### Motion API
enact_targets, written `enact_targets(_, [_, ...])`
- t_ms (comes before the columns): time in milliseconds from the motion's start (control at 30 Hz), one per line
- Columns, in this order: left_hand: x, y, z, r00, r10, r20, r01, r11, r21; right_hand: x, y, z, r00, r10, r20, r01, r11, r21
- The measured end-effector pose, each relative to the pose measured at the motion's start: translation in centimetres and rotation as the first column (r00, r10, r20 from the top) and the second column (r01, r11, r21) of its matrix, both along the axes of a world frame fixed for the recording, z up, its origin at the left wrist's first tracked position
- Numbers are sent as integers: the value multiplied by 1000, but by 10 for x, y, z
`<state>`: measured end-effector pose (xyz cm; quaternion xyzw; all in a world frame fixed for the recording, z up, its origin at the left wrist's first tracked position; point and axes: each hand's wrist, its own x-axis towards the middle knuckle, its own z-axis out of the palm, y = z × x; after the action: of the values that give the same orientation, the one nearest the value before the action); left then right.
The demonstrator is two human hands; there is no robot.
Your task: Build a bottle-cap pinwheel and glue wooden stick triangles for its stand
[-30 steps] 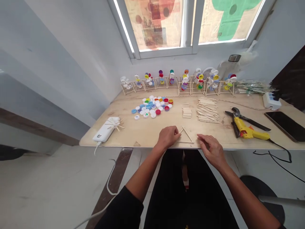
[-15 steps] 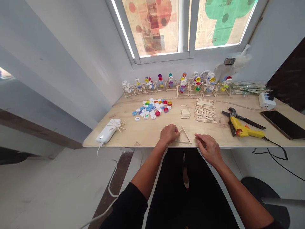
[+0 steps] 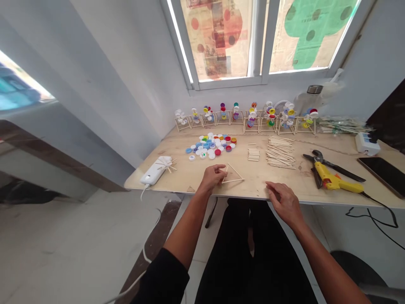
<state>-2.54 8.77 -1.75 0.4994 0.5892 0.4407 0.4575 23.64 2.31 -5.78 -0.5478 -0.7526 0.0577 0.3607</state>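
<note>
My left hand (image 3: 212, 178) is just above the front part of the table, its thumb and fingertips closed on one side of a triangle of wooden sticks (image 3: 234, 180). The triangle's far corner points toward the bottle caps. To its right, my right hand (image 3: 284, 202) hovers at the table's front edge, fingers loosely bent and apart, with nothing visible in it. Behind the hands lie a pile of coloured bottle caps (image 3: 211, 145), a small stack of short sticks (image 3: 253, 154) and a bigger stack of long sticks (image 3: 280, 152).
A yellow glue gun (image 3: 335, 181), black-handled pliers (image 3: 341, 166) and a phone (image 3: 384, 173) lie at right. A white power bank (image 3: 153, 172) bearing a stick piece (image 3: 166, 162) is at left. Along the wall stand stick frames with caps (image 3: 252, 120), near a power adapter (image 3: 367, 143).
My left hand has moved left with the stick triangle, away from my right hand. My right hand stays near the table edge. The head view has shifted somewhat.
</note>
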Motion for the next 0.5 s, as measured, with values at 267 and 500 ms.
enact_targets(267, [-57,1,-4,897,392,204,-407,913,38,5,3,-7,1000,4,12,-4,999,46])
enact_targets(500, [-81,-5,-10,861,474,185,-489,871,43,9,6,-15,1000,5,26,-6,999,53])
